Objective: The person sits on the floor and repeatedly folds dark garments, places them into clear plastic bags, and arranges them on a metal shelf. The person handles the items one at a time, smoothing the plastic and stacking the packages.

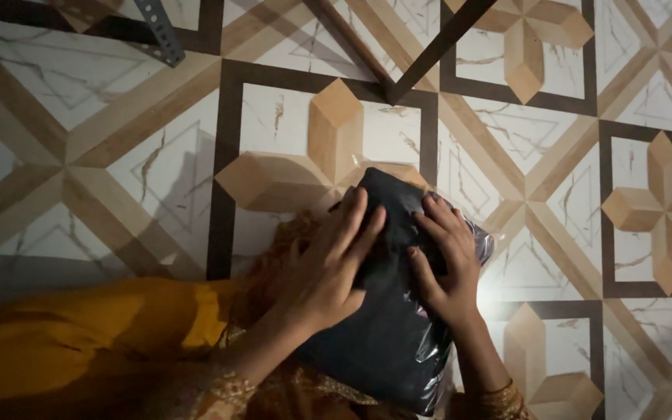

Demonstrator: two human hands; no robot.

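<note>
A dark folded garment in a clear plastic bag (386, 327) lies on the patterned floor, partly over my lap. My left hand (328, 264) presses flat on its upper left side, fingers spread. My right hand (445, 260) rests on its upper right part with fingers curled on the plastic. Both hands touch the bag from above.
The floor is tiled (554, 155) in white marble, tan wood and dark brown bands. My yellow-orange clothing (79, 342) with embroidered trim fills the lower left. A perforated metal bar (161, 31) stands at the top left.
</note>
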